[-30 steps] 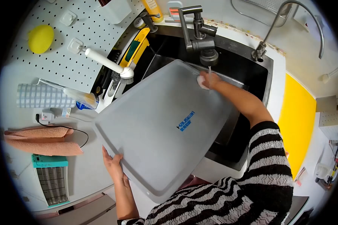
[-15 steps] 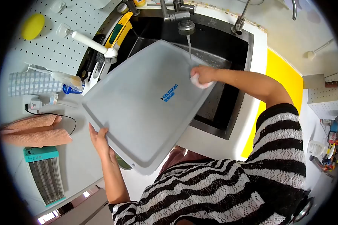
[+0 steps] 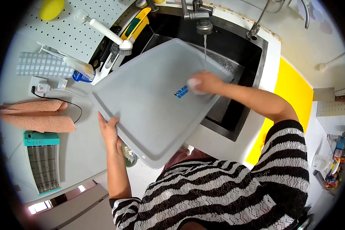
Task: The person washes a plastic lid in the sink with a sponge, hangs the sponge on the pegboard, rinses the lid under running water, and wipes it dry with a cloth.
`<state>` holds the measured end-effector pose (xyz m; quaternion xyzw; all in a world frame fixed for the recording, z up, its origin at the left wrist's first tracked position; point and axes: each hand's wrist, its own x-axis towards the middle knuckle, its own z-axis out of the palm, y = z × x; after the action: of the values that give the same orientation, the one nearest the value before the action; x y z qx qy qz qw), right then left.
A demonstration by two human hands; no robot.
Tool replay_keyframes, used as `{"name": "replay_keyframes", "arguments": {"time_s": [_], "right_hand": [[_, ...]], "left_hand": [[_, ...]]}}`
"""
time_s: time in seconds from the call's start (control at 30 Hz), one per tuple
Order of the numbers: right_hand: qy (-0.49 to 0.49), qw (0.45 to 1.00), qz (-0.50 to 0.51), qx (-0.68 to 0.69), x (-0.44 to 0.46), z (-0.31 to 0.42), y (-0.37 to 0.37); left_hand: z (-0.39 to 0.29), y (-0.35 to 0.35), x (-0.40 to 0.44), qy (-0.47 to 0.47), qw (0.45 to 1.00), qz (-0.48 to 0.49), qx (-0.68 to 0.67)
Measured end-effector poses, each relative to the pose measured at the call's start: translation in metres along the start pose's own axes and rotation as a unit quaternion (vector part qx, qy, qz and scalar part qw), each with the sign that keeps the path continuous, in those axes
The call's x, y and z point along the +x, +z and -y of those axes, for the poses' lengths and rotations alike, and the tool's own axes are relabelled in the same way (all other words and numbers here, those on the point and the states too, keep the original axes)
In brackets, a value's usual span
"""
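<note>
A large grey plastic storage-box lid with blue lettering lies tilted across the near left part of the black sink. My left hand grips its lower left edge, thumb on top and fingers beneath. My right hand is closed around a crumpled white cloth and presses it on the lid beside the lettering. Some blur covers the fingers and the cloth. Water runs from the faucet onto the lid's far right part, just beyond my right hand.
To the left, a white-handled brush and a yellow caddy stand by the sink. Peach towels, a cable and a teal-framed heater-like device are on the left. A yellow panel lies right of the sink.
My right hand has moved the cloth from the lid's far right edge inward and nearer, beside the lettering. My left hand keeps its hold. The whole view has shifted slightly.
</note>
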<state>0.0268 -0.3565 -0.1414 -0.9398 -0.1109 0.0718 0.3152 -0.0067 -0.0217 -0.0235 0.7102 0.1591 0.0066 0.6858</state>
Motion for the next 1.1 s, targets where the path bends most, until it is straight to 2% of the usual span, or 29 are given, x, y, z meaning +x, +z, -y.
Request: {"name": "replay_keyframes", "arguments": {"time_s": [0.07,0.13,0.2,0.23,0.27,0.3,0.33,0.37,0.43,0.5,0.57,0.6,0.67,0.7,0.77,0.8,0.87,0.9,0.97,1.07,1.1], "right_hand": [[-0.139,0.987,0.022,0.083,-0.012,0.052,-0.005],[-0.176,0.972,0.077,0.139,-0.027,0.084,-0.02],[-0.259,0.954,0.072,0.13,-0.043,0.084,-0.029],[-0.224,0.966,0.063,0.116,-0.04,0.072,-0.029],[-0.184,0.976,0.056,0.1,-0.039,0.057,-0.03],[-0.116,0.986,0.051,0.105,-0.031,0.029,-0.029],[-0.045,0.992,0.045,0.11,-0.02,0.003,-0.022],[-0.052,0.992,0.047,0.109,-0.016,-0.012,-0.015],[0.001,1.0,0.006,-0.024,0.004,-0.025,-0.007],[-0.006,1.0,0.017,-0.008,0.008,0.033,-0.008],[-0.179,0.982,-0.032,0.059,0.014,0.071,-0.003],[-0.18,0.981,-0.034,0.06,0.018,0.081,-0.003],[-0.187,0.975,0.026,0.118,0.026,0.091,-0.007],[-0.18,0.976,0.023,0.117,0.033,0.08,-0.004],[-0.123,0.991,-0.049,0.037,0.051,0.028,0.006],[-0.111,0.992,-0.054,0.026,0.054,0.005,0.006],[0.027,0.995,-0.099,0.008,0.057,-0.035,0.007],[0.031,0.995,-0.099,0.004,0.057,-0.053,0.003],[0.23,0.968,-0.073,-0.065,0.069,-0.078,-0.003],[0.25,0.961,-0.113,-0.028,0.082,-0.097,0.007],[0.247,0.962,-0.112,-0.028,0.08,-0.083,0.004]], "left_hand": [[-0.003,0.007,-0.005,-0.014,1.0,-0.009,-0.002],[-0.004,0.003,-0.007,-0.015,0.999,-0.044,-0.002],[0.011,-0.005,-0.003,0.008,0.999,-0.034,0.009],[0.009,-0.004,-0.003,0.015,0.999,-0.051,0.01],[0.005,-0.001,-0.005,0.007,1.0,-0.021,-0.014],[0.003,0.002,-0.008,-0.003,0.999,0.012,-0.039],[0.0,0.004,-0.01,-0.004,0.999,0.003,-0.04],[-0.004,0.006,-0.011,-0.015,0.999,0.014,-0.033],[-0.008,0.007,-0.007,-0.013,0.999,0.019,-0.029],[-0.002,0.005,-0.006,-0.002,1.0,0.011,-0.017],[-0.006,0.006,-0.008,-0.024,1.0,0.013,-0.004],[-0.005,0.006,-0.008,-0.012,1.0,0.025,-0.01],[-0.005,0.006,-0.01,0.0,0.999,0.041,-0.014],[-0.004,0.007,-0.015,-0.03,0.999,0.017,0.007],[-0.001,0.012,-0.021,-0.062,0.998,0.014,0.022],[0.002,0.013,-0.023,-0.035,0.999,0.018,0.003],[0.009,0.019,-0.025,-0.012,0.999,0.03,-0.019],[0.015,0.02,-0.027,0.001,0.999,0.046,-0.012],[0.023,0.014,-0.03,0.036,0.998,0.059,0.005],[0.027,0.012,-0.034,0.035,0.998,0.05,-0.003],[0.026,0.012,-0.034,0.021,0.998,0.058,-0.013]]}}
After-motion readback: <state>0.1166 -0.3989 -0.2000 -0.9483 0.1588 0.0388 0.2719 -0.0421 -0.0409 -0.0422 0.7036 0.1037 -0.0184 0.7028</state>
